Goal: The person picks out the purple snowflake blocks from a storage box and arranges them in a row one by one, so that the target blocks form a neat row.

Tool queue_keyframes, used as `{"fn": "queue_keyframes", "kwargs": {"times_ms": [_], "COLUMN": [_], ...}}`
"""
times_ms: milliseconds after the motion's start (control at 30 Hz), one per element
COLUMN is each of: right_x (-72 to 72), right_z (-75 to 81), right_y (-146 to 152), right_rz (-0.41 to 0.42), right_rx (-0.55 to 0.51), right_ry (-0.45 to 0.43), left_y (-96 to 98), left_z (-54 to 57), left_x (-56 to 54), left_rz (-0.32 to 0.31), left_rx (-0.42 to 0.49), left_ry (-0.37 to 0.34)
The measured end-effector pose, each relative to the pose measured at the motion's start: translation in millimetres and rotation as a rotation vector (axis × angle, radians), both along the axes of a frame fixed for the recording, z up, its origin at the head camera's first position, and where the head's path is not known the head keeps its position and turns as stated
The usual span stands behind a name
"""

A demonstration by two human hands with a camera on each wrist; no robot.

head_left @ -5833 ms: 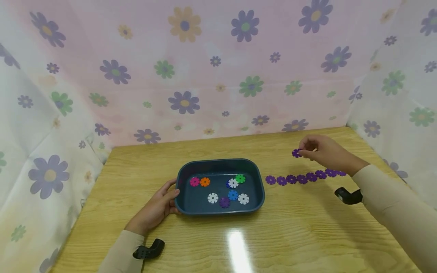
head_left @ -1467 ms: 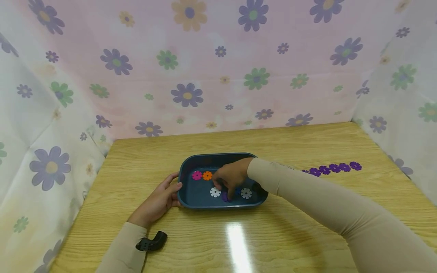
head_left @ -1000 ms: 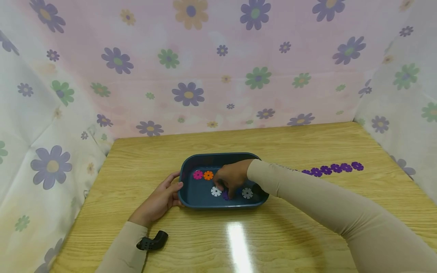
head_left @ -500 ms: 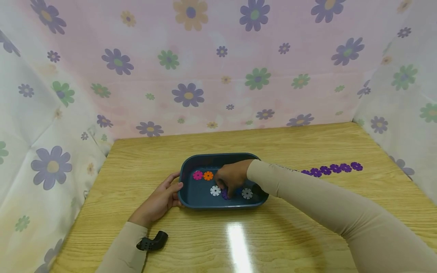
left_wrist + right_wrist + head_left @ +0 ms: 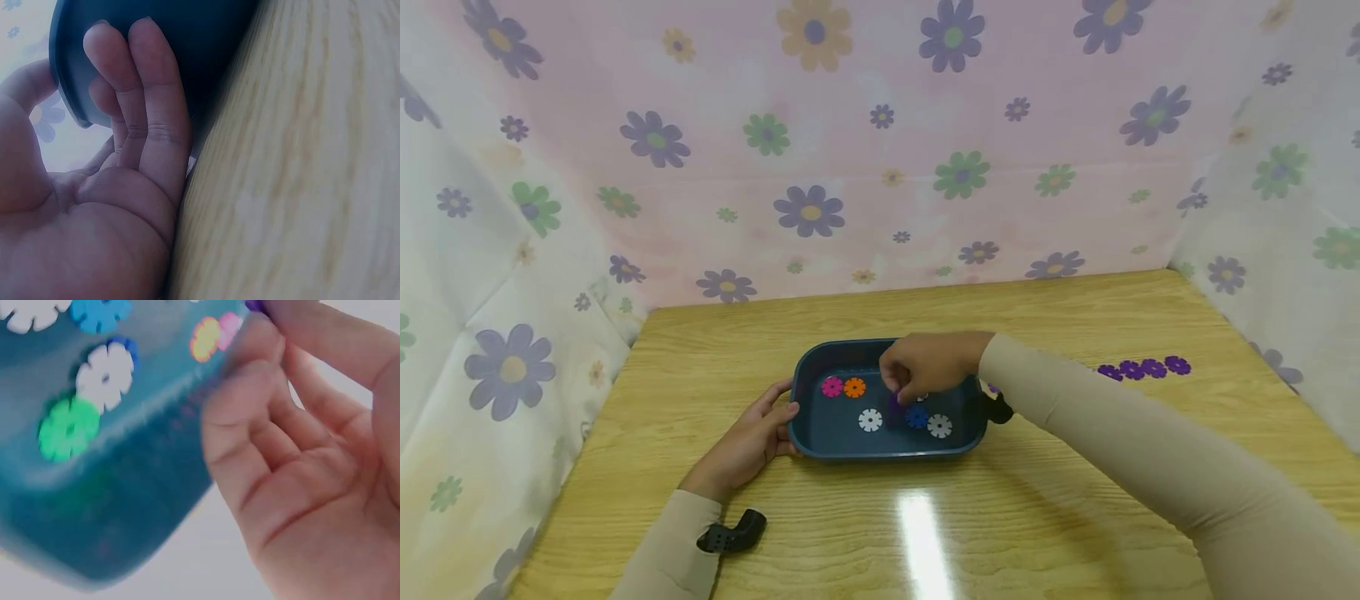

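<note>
A dark blue-green rectangular tray (image 5: 887,456) sits on the table. My left hand (image 5: 763,429) holds its left end, thumb at the rim and fingers against the outer wall, as the left wrist view shows. Over the tray, my right hand (image 5: 925,367) pinches a purple snowflake building disc (image 5: 896,408) between thumb and fingertips; only a sliver of it shows in the right wrist view. Inside lie pink (image 5: 832,386), orange (image 5: 854,387), blue (image 5: 916,417) and white discs (image 5: 870,420). A green disc (image 5: 69,428) appears in the right wrist view, but the right hand covers it in the head view.
A row of purple discs (image 5: 1153,367) lies on the wooden table (image 5: 820,533) to the right, partly hidden behind the right sleeve. Flower-patterned cloth (image 5: 880,150) encloses the back and both sides. A black wrist camera (image 5: 733,533) is strapped to the left sleeve.
Earlier the right hand held a purple disc above the table, then reached into the tray. Now it has lifted another purple disc off the tray floor. The left hand stays at the tray's end.
</note>
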State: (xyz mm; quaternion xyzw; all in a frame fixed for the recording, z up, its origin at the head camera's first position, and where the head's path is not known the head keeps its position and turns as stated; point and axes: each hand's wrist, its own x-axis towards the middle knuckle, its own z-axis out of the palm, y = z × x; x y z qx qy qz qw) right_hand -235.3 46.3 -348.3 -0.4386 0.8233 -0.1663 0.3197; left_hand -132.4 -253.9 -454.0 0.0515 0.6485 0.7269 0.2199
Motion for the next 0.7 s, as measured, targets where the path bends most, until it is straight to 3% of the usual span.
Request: {"fn": "queue_keyframes", "kwargs": {"times_ms": [167, 333, 533, 700], "right_x": [-0.2, 2.2, 7.7, 9.8], "right_z": [14.4, 8.5, -12.2, -24.8], "right_y": [47.6, 96.1, 146.1, 193.9], "right_rz": [-0.145, -0.363, -0.575, -0.711], "right_rx": [-0.230, -0.382, -0.431, -0.389], "right_ry": [0.032, 0.096, 0.080, 0.135], "left_y": [-0.1, -0.5, 2.8, 2.8], "left_z": [-0.7, -1.3, -2.2, -0.7], "left_x": [-0.1, -0.3, -0.3, 1.5], "left_rz": [-0.007, -0.012, -0.022, -0.008], "left_rx": [-0.020, -0.028, -0.030, -0.036], "left_ry": [-0.007, -0.001, 0.003, 0.009]}}
